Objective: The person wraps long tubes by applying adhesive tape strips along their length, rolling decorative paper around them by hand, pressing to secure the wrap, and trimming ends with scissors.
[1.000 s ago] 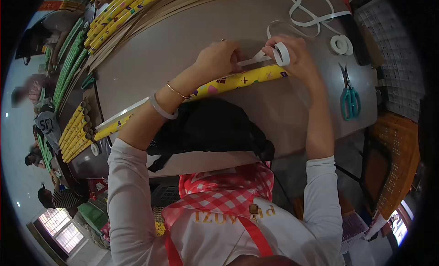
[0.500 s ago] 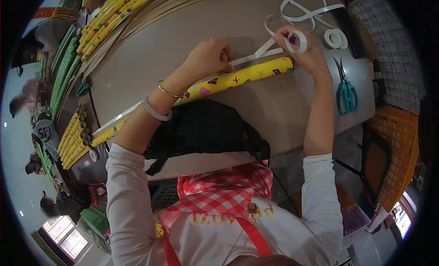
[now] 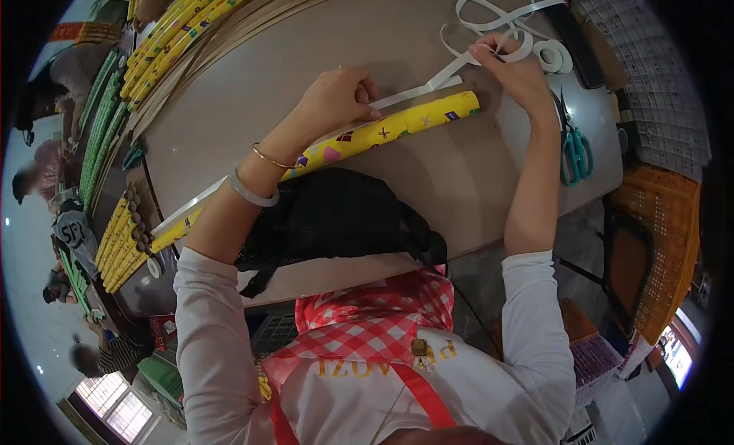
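A long yellow patterned tube (image 3: 397, 127) lies slantwise across the table, partly hidden under my left forearm. Along its far side runs a flat white strip (image 3: 397, 99). The curled fingers of my left hand (image 3: 336, 99) are closed on this strip, thumb close to the tube. Beyond the tube's right end, my right hand (image 3: 518, 76) pinches a looped length of white tape (image 3: 521, 49), which stretches back toward the strip. A black cloth bag (image 3: 329, 219) rests on the near side of the tube.
Teal-handled scissors (image 3: 577, 156) and white tape rolls (image 3: 552, 56) lie at the right. Loose white tape (image 3: 497, 23) coils near a black box (image 3: 577, 47). More yellow tubes (image 3: 172, 40) and green tubes (image 3: 103, 131) are at the left, with people beyond.
My right hand has moved a little up and right with the tape, farther from the tube's end. My left hand keeps its place on the strip. The whole view has shifted slightly.
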Motion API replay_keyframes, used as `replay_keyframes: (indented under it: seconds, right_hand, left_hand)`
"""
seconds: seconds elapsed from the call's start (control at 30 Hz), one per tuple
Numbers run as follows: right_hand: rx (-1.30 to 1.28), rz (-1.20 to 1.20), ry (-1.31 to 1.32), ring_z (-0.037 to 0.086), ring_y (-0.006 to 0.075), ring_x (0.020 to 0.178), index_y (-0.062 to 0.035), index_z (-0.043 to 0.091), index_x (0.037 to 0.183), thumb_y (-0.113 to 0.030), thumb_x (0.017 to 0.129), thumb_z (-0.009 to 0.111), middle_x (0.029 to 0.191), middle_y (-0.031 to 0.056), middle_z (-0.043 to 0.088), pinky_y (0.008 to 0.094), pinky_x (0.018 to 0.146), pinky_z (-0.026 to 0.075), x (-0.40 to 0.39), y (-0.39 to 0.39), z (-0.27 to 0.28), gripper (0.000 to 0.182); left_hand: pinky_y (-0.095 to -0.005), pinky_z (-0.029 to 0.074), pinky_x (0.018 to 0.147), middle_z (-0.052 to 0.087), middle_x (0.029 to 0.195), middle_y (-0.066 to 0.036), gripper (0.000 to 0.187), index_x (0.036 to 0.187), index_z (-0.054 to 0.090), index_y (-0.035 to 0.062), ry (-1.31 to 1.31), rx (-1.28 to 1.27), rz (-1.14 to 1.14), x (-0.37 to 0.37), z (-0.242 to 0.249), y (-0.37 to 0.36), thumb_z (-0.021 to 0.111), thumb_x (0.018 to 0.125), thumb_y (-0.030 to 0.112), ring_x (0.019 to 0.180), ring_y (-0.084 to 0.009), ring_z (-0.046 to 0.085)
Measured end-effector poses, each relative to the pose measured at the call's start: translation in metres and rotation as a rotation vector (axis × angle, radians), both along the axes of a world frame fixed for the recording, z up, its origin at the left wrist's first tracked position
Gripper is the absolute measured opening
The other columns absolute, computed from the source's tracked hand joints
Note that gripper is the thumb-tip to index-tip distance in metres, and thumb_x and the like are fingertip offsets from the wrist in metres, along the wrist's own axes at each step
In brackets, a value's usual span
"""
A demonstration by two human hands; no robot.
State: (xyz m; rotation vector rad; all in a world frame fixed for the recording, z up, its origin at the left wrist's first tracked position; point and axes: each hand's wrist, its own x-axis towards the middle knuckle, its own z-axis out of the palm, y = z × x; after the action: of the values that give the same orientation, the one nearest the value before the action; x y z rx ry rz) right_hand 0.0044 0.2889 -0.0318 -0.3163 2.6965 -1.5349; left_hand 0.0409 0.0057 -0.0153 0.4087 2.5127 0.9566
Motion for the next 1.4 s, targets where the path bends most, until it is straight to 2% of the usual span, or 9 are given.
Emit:
replay_keyframes:
  seconds: [0.37,0.7,0.83,0.87,1.07,1.13,1.2,1.23,1.4]
  right_hand:
    - [-0.054,-0.259,-0.152,0.049,0.0064,0.057,-0.003,0.064,0.09,-0.022,0.082,0.064,0.072,-0.0003,0.057,0.0207,0.054,0.041,-0.006,0.022,0.006,0.021]
    - [-0.955,-0.531,0.109,0.064,0.0226,0.072,0.0094,0.051,0.098,-0.011,0.086,0.058,0.082,0.0176,0.061,0.029,0.072,0.054,-0.015,0.046,0.004,0.025]
    - [-0.995,-0.335,0.155,0.054,0.0276,0.107,0.0136,0.04,0.114,-0.006,0.085,0.058,0.111,0.0233,0.053,0.0334,0.093,0.046,-0.021,0.034,-0.002,0.039]
    - [-0.964,-0.326,0.037,0.045,0.0281,0.117,0.0158,0.027,0.125,-0.007,0.085,0.058,0.123,0.0227,0.045,0.0344,0.1,0.039,-0.019,0.031,0.001,0.056]
    - [-0.823,-0.664,0.241,0.049,0.0243,0.111,0.0126,0.023,0.131,-0.003,0.086,0.055,0.126,0.0227,0.04,0.0324,0.097,0.041,-0.004,0.014,0.021,0.057]
    - [-0.743,-0.684,0.357,0.054,0.0184,0.101,0.0086,0.039,0.125,-0.001,0.085,0.055,0.117,0.0165,0.05,0.0284,0.089,0.044,-0.001,0.011,0.024,0.044]
    - [-0.373,-0.524,0.519,0.057,0.0127,0.091,0.003,0.054,0.113,-0.004,0.084,0.057,0.1,0.0066,0.059,0.0245,0.082,0.046,0.007,-0.001,0.036,0.03]
    - [-0.446,-0.4,0.399,0.057,0.0099,0.082,-0.0019,0.062,0.1,-0.009,0.087,0.056,0.088,0.001,0.062,0.0225,0.076,0.045,0.012,-0.015,0.041,0.016]
    - [-0.392,0.309,-0.197,0.058,0.0118,0.08,-0.0017,0.056,0.104,-0.013,0.093,0.044,0.087,0.0043,0.061,0.024,0.073,0.046,0.032,-0.073,0.023,0.02]
  left_hand:
    - [-0.0303,0.048,0.061,0.063,0.069,-0.009,0.027,0.082,0.062,0.0011,0.005,0.02,0.013,0.0,-0.001,0.0,0.077,0.064,0.014,0.065,-0.0192,0.061]
    - [-0.0304,0.048,0.062,0.063,0.07,-0.01,0.027,0.082,0.061,-0.0006,-0.019,0.045,0.004,-0.002,-0.003,-0.001,0.077,0.064,0.012,0.065,-0.0195,0.061]
    - [-0.0302,0.048,0.062,0.063,0.07,-0.01,0.028,0.083,0.062,-0.001,-0.073,0.015,0.02,-0.001,0.001,0.001,0.077,0.063,0.012,0.065,-0.0194,0.061]
    - [-0.0302,0.048,0.062,0.063,0.07,-0.01,0.028,0.083,0.062,-0.001,-0.073,0.016,0.018,-0.001,0.002,0.001,0.077,0.063,0.012,0.065,-0.0194,0.061]
    - [-0.0298,0.048,0.062,0.063,0.07,-0.01,0.029,0.082,0.062,-0.0005,-0.016,0.041,0.008,-0.004,-0.001,0.001,0.078,0.061,0.012,0.067,-0.0192,0.062]
    - [-0.0311,0.048,0.063,0.064,0.072,-0.011,0.03,0.08,0.063,0.0009,-0.08,0.073,-0.013,-0.008,-0.003,-0.001,0.079,0.058,0.014,0.069,-0.0217,0.062]
    - [-0.0322,0.049,0.064,0.065,0.074,-0.011,0.031,0.079,0.063,0.0017,-0.063,0.0,-0.029,-0.011,-0.001,0.002,0.08,0.056,0.016,0.07,-0.0235,0.063]
    - [-0.0333,0.049,0.065,0.065,0.076,-0.011,0.032,0.078,0.064,0.0026,-0.05,-0.075,-0.044,-0.013,0.0,0.003,0.08,0.055,0.018,0.07,-0.0253,0.063]
    - [-0.0294,0.048,0.06,0.064,0.07,-0.009,0.027,0.081,0.062,-0.0011,0.005,-0.054,-0.074,-0.013,0.001,0.003,0.075,0.06,0.01,0.065,-0.0175,0.061]
